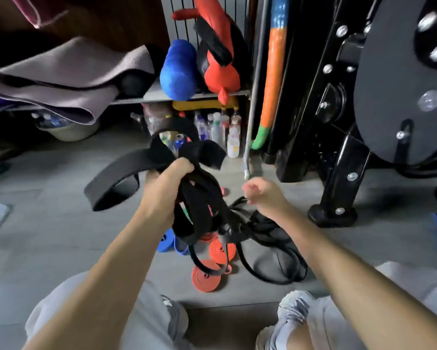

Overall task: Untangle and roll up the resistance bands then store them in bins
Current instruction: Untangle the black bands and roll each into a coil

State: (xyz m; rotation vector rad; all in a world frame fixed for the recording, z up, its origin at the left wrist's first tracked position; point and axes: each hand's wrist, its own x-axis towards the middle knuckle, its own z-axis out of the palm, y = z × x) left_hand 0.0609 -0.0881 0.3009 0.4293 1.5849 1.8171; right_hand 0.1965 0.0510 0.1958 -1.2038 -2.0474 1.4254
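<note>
My left hand [165, 188] grips a bunch of wide black resistance bands [199, 198], lifted above the floor with loops sticking out to the left and up. My right hand [262, 194] is curled beside them and pinches a thin black band [240, 202] that runs down into a tangled pile of black bands [270, 243] on the floor. Beneath the tangle lie rolled orange bands [207, 276] and rolled blue bands [168, 239].
A low shelf [187, 97] behind holds a folded mat, a blue roller [178, 69] and a red bag; bottles [222, 130] stand under it. A black machine frame [343, 178] stands at right. My knees sit at the bottom on the grey floor.
</note>
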